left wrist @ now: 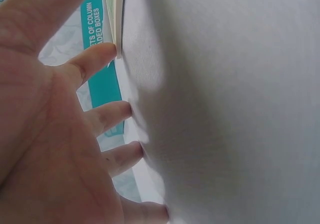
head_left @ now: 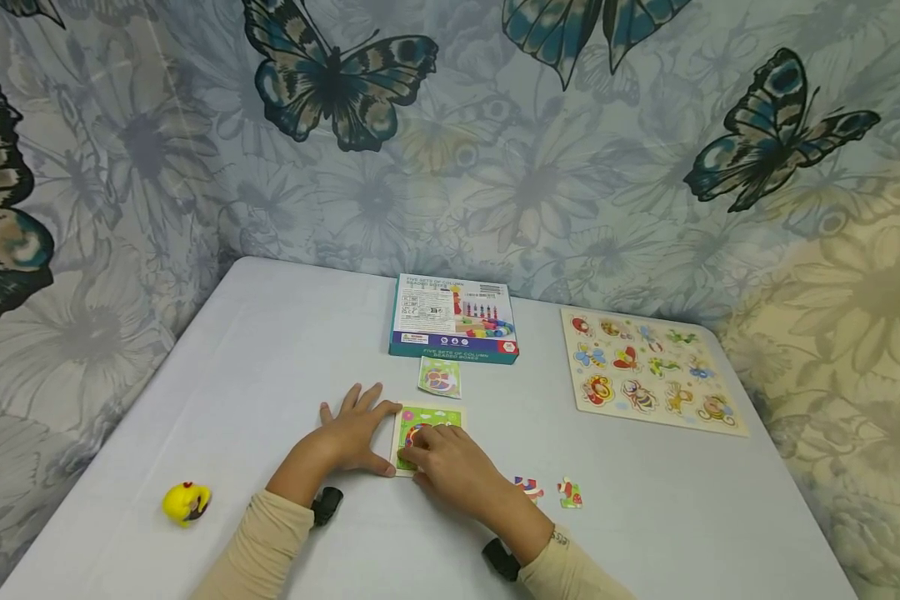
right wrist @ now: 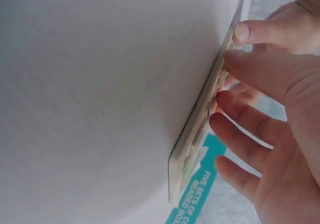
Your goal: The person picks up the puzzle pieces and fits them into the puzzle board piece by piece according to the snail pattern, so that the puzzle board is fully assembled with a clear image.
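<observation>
A small square puzzle board (head_left: 407, 417) with a green printed picture lies flat on the white table. My left hand (head_left: 352, 439) has its fingers spread at the board's left side, thumb and index finger touching its edge; its other fingertips rest on the tablecloth. My right hand (head_left: 450, 462) is over the board and hides much of its picture. In the right wrist view, thumb and fingertips (right wrist: 223, 100) of the right hand press on the board's top, set apart. Whether a piece lies under them is hidden. Two loose puzzle pieces, one striped (head_left: 528, 487) and one red-green (head_left: 570, 492), lie right of the right hand.
Behind the board lies a small picture card (head_left: 440, 378), against a teal box (head_left: 453, 319) of beaded-column toys. A larger peg puzzle board (head_left: 648, 371) with printed insects lies at the back right. A yellow toy (head_left: 186, 503) sits at the front left. Patterned wall stands behind the table.
</observation>
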`<state>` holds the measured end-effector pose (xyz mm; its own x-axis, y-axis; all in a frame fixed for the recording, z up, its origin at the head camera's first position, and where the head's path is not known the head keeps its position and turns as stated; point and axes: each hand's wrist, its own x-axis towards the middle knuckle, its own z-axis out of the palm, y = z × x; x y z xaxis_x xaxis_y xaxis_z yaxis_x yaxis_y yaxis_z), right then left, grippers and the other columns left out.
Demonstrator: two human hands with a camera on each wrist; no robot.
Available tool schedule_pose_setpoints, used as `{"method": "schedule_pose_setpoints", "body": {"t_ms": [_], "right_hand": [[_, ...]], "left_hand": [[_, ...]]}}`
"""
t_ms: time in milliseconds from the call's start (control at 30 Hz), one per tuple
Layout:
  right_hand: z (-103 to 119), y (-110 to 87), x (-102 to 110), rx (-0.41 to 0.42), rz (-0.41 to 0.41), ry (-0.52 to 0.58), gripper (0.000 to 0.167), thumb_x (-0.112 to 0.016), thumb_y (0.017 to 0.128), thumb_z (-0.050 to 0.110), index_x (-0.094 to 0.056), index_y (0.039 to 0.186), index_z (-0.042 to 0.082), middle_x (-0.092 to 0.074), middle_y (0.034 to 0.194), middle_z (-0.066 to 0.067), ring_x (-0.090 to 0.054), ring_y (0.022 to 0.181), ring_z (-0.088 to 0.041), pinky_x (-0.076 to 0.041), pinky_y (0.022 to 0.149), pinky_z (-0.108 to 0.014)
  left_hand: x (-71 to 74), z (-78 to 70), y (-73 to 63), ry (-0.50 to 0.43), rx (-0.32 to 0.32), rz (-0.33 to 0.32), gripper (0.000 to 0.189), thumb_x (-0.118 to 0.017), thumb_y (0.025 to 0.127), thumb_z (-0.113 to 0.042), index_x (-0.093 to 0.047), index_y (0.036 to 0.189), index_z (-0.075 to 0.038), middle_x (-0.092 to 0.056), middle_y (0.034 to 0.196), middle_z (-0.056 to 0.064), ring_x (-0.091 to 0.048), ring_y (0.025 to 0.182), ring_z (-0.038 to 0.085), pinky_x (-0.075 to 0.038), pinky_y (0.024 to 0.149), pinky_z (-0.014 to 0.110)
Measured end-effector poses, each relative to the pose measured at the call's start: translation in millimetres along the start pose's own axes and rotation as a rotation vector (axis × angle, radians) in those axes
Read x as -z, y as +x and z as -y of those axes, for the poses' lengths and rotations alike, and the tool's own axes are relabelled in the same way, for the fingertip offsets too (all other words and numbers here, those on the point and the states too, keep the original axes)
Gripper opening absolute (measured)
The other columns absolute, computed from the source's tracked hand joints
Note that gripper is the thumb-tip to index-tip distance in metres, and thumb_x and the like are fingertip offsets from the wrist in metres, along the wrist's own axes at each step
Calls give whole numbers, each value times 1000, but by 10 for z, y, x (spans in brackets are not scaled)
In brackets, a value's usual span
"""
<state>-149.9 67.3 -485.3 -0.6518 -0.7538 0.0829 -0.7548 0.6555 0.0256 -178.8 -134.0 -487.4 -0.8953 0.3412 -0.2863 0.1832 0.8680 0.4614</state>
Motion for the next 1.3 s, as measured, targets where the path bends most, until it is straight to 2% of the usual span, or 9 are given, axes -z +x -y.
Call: {"method": "schedule_pose_setpoints", "body": {"t_ms": [367, 600, 800, 1033, 1200, 1300], "right_hand": [[-10, 35, 13, -11, 14, -9, 28, -75, 85, 29, -73, 112, 25, -65, 105, 5, -58, 101, -13, -47, 97, -31], [-24, 43, 6, -1, -17, -37, 22, -75, 85, 29, -74, 106, 26, -66, 102, 6, -58, 96, -12, -49, 94, -30], [-16, 18, 27, 9, -13, -19, 25, -75, 85, 30, -73, 109, 25, -66, 104, 5, -59, 98, -13, -49, 93, -31], [-109, -172, 161, -58, 19, 26, 34, -77, 83, 31, -71, 116, 23, -66, 109, 3, -60, 106, -16, -49, 97, -37], [-239, -404, 233, -136, 33, 27, 36, -78, 81, 30, -71, 115, 21, -67, 108, 2, -60, 105, -18, -48, 97, -39], [-315, -560, 258, -191, 72, 41, 37, -80, 79, 30, -71, 113, 19, -68, 107, 2, -60, 104, -19, -49, 96, -42]], "left_hand": [[15, -13, 3, -4, 3, 3, 89, -88, 65, -43, -47, 141, -24, -19, 161, 15, -7, 146, 47, -8, 100, 82], [38, -35, -10, -7, 2, 1, 89, -88, 64, -43, -47, 141, -23, -19, 161, 15, -7, 146, 47, -8, 100, 82], [32, -36, -32, -21, 8, 2, 89, -89, 64, -41, -48, 141, -23, -19, 160, 16, -7, 146, 47, -7, 100, 82], [-6, -44, -38, -18, 9, -11, 88, -89, 63, -41, -49, 140, -23, -21, 160, 16, -9, 146, 47, -8, 100, 82], [2, -36, -45, -18, 7, -15, 89, -90, 63, -40, -49, 140, -23, -21, 160, 16, -8, 146, 47, -7, 100, 82], [21, -29, -50, -20, 4, -14, 89, -89, 63, -40, -49, 141, -22, -20, 160, 16, -8, 146, 47, -7, 100, 82]]}}
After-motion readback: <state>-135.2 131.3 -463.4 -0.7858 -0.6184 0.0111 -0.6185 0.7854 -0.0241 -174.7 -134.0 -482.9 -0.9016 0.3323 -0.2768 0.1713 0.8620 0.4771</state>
